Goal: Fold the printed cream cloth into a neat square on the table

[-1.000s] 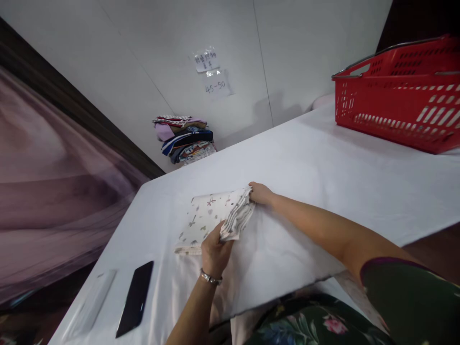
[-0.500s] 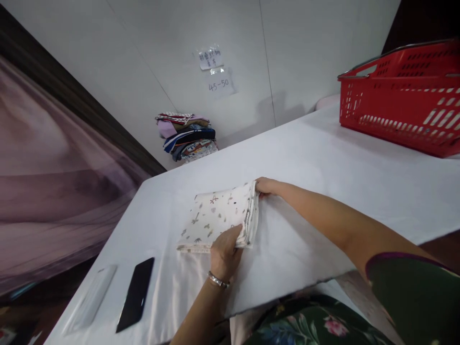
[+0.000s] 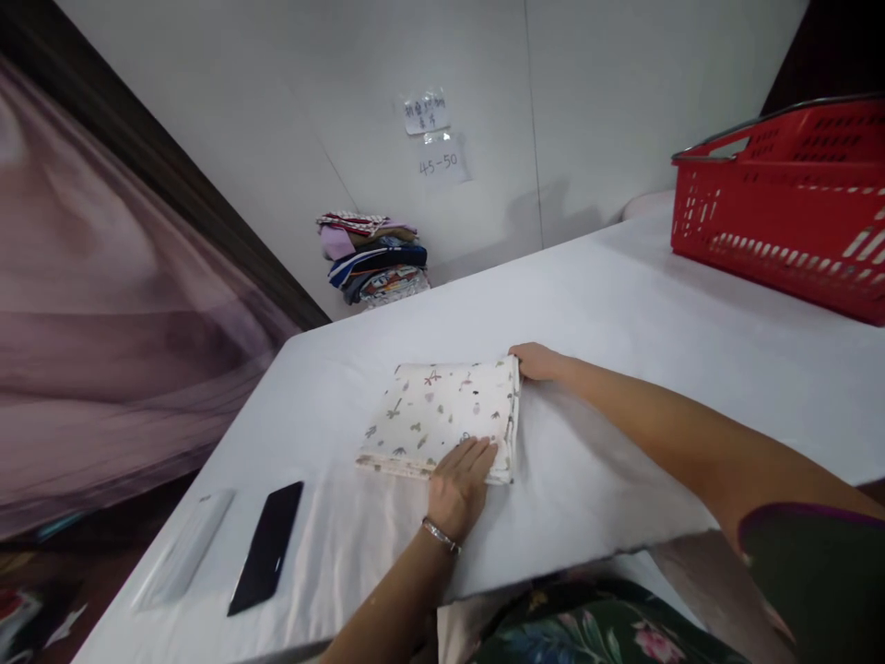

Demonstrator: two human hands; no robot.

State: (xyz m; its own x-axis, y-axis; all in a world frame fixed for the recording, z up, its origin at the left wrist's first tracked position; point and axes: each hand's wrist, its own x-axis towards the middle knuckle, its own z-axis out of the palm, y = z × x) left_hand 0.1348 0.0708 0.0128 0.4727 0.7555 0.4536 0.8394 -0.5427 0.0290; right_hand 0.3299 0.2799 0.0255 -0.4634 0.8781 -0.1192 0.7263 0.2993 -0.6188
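A folded cloth (image 3: 442,406), white with small printed plants and figures, lies in several layers on the white-covered table. My left hand (image 3: 460,484) rests flat on its near edge toward the right corner, fingers stretched out; a metal bracelet circles the wrist. At the far right corner, my right hand (image 3: 536,361) has its fingers closed on the cloth's edge. The fingertips of that hand are partly hidden.
A red plastic basket (image 3: 781,207) stands at the right rear. Folded fabrics are piled (image 3: 380,258) by the wall. On the left lie a black phone-like slab (image 3: 266,549) and a whitish flat object (image 3: 186,549). A pinkish curtain (image 3: 124,304) hangs beyond the left edge.
My left hand has gone from gripping the near right corner to lying flat on top. The layers at the right side look more even and flatter. The view has shifted slightly.
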